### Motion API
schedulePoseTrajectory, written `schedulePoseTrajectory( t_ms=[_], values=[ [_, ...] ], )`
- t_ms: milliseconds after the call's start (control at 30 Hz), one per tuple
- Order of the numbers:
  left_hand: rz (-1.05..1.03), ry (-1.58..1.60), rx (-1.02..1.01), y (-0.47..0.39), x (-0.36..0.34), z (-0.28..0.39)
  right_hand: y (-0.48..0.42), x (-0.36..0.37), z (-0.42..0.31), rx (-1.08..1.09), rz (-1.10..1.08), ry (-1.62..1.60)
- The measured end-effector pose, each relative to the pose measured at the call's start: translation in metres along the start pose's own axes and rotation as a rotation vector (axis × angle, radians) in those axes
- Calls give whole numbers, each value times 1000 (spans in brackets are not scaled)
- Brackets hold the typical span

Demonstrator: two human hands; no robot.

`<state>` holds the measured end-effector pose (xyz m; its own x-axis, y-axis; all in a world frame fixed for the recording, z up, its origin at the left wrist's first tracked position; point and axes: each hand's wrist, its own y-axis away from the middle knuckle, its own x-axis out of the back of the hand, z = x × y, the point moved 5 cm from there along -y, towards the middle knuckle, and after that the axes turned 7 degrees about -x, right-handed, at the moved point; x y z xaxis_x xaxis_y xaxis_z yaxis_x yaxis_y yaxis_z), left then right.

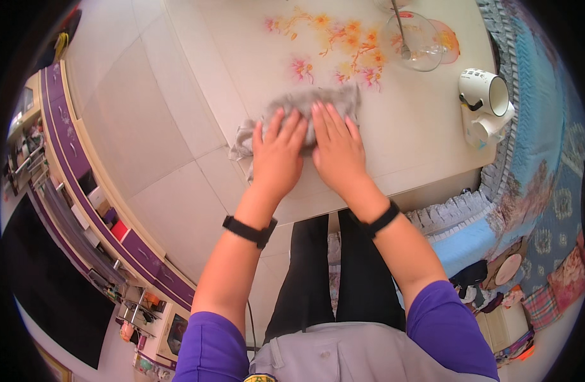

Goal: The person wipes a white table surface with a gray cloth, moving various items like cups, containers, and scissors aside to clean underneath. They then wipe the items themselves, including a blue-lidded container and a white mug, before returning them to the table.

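Observation:
A crumpled grey cloth [340,98] lies on the pale tabletop [407,133], near its left edge. My left hand [279,155] presses flat on the cloth, fingers spread and pointing away from me. Beside it, my right hand [338,145] also rests palm down on the cloth, its fingers extended and slightly blurred. One end of the cloth sticks out left of my left hand and hangs by the table edge. What lies under my palms is hidden.
On the table's far right stand a clear glass bowl [428,59] with a spoon [405,50] in it, and a white mug [483,90] on its side. A blue-covered sofa [535,119] borders the right. Purple-fronted drawers [68,124] and a television [49,281] are left.

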<state>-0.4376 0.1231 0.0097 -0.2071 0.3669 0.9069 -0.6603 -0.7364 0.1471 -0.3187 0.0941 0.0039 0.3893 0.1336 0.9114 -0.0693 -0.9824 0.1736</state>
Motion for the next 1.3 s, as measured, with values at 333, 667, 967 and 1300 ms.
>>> schedulePoseTrajectory(
  t_ms=[333, 667, 967, 1300],
  values=[
    [90, 124, -13, 30, -14, 32, 19, 12, 7, -102, -50, 29],
    [172, 57, 37, 20, -23, 23, 4, 1, -4, 23, -34, 50],
    [28, 103, -56, 51, -31, 30, 36, 2, 12, 130, -161, -19],
    [165, 102, 102, 14, -13, 3, -45, -5, -3, 191, 28, -222]
  ],
)
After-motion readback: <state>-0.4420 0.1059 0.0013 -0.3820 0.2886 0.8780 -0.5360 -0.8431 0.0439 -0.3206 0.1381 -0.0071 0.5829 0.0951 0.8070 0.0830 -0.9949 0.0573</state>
